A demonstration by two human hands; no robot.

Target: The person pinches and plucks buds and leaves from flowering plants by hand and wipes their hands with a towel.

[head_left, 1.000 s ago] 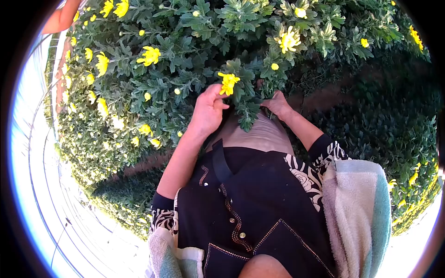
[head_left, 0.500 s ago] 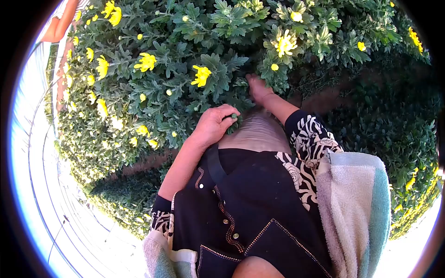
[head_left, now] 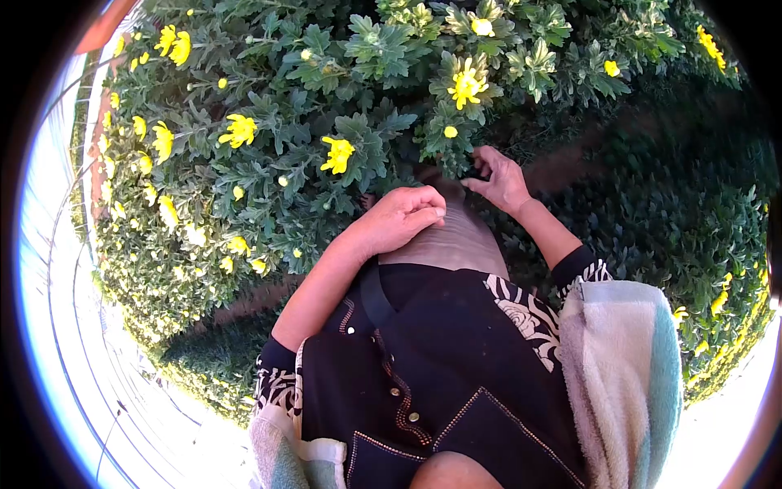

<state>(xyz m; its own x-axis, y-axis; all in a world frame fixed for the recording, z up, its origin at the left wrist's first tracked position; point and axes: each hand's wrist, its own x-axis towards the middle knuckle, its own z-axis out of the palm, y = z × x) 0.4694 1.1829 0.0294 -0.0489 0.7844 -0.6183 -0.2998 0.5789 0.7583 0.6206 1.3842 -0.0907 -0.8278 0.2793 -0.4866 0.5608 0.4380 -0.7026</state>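
My left hand (head_left: 399,218) is closed in front of my waist, thumb against curled fingers, at the near edge of a chrysanthemum plant (head_left: 326,106) with yellow flowers. Whatever it may hold is hidden. To its right, my right hand (head_left: 500,184) has its thumb and bent fingers apart, with nothing visible between them. It is just beside the plant's lower leaves. Above the hands are an open yellow flower (head_left: 337,155), a yellow bud (head_left: 450,132) and another open flower (head_left: 467,85).
Dense chrysanthemum foliage fills the top and left. A shaded row of plants (head_left: 676,204) lies at the right, with bare soil (head_left: 570,167) beside it. A striped towel (head_left: 619,367) hangs over my right side. Part of another person's arm (head_left: 102,31) shows at upper left.
My right hand has drawn back from the leaves and moved right, its fingers parting. My left hand has moved slightly right; the small green bud at its fingertips no longer shows.
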